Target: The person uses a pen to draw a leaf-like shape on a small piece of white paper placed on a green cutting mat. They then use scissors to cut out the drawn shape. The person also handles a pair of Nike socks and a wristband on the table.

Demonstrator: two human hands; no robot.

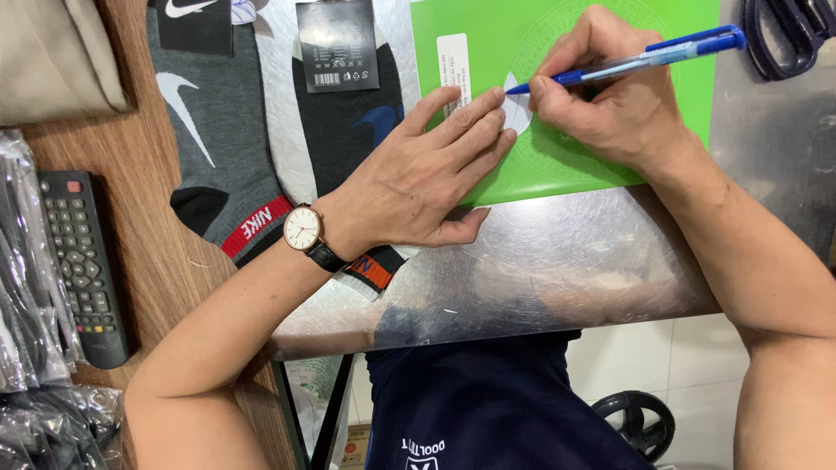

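The left hand (pixel 418 183) covers most of the small white label (pixel 517 113) and the lower end of the black sock (pixel 348 122). The pen (pixel 636 59) tip vanishes behind the fingers. Scissors (pixel 788 35) are cut off by the top edge — so is the beige cloth (pixel 52 52). The remote control (pixel 83 261) buttons are too small to tell apart.

Brushed stainless-steel tabletop (pixel 557 261), dull reflections, lies directly beneath the fingers and runs toward the viewer. Brown wood-grain tabletop (pixel 165 270) butts against it, well left of the fingers. Pale square-tiled floor (pixel 688 365) shows below the steel edge, near side of the fingers. Black metal table leg (pixel 331 409) drops under the join. Light even, shadows soft.
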